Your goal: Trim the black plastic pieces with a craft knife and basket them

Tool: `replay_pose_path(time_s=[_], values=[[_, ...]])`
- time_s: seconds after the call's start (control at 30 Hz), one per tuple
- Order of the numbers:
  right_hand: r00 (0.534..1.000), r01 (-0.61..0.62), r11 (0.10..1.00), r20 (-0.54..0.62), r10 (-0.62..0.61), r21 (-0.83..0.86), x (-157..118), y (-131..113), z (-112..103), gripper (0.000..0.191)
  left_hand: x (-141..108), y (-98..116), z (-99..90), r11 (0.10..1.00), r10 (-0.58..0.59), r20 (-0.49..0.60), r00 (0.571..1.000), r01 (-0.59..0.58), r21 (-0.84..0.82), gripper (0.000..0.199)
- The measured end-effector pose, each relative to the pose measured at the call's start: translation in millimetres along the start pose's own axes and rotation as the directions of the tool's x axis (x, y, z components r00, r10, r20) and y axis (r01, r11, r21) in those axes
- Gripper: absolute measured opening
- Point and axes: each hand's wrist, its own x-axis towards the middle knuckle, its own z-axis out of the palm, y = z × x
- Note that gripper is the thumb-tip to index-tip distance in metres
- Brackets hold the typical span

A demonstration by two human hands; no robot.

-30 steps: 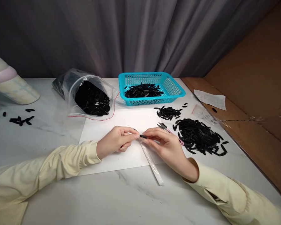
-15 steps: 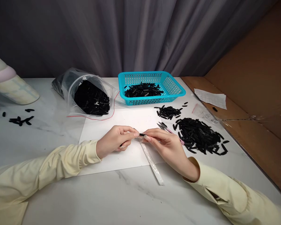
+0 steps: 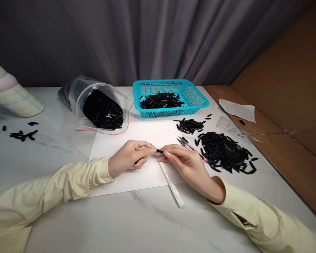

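A pastel cup (image 3: pixel 21 95) is cut off by the left edge of the frame, with some loose black pieces (image 3: pixel 23 135) below it. Upper left of centre, a clear bag (image 3: pixel 77 93) full of black pieces lies open, its red-lined lip at the top of the white sheet (image 3: pixel 113 182). The teal basket (image 3: pixel 171 112) stands upper centre, before the curtain. A large black pile (image 3: pixel 223 151) spreads at right, inside the table's slanting edge; cardboard (image 3: pixel 279 70) lies beyond. Between the sleeves, a broad stretch of tabletop (image 3: pixel 116 225) fills the lower centre.

The left hand (image 3: pixel 130 157) reaches in from lower left over the sheet, thumb and forefinger clamped on one end of a slim black piece (image 3: pixel 159 151) at frame centre. The right hand (image 3: pixel 189 163), angled in from lower right, pinches its other end. A plastic strip (image 3: pixel 172 186) slants below them; scissors (image 3: pixel 199 155) lie just behind the right hand.
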Motion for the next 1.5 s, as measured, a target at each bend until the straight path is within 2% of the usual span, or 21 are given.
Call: replay_pose_path(time_s=[0.27, 0.43, 1.03, 1.5], values=[[1.000, -0.008, 1.000, -0.026, 0.008, 0.005, -1.5, 0.4, 1.7, 0.016, 1.6, -1.0, -0.3, 1.000, -0.003, -0.012, 1.000, 0.003, 0.024, 0.018], [0.998, 0.029, 1.000, -0.052, -0.029, 0.000, -1.5, 1.5, 1.9, 0.015, 0.8, -1.3, -0.6, 0.999, 0.012, 0.004, 1.000, -0.012, 0.040, 0.022], [0.973, 0.201, 0.949, -0.065, -0.222, -0.243, -3.7, 1.0, 1.6, 0.020, -0.4, 0.3, 0.8, 0.999, 0.029, -0.028, 0.999, -0.027, 0.044, 0.024], [0.974, 0.190, 0.947, -0.073, -0.215, -0.260, -3.3, 4.9, 5.9, 0.015, -0.1, -6.5, -1.4, 0.989, 0.099, 0.027, 0.995, -0.101, 0.105, 0.022]])
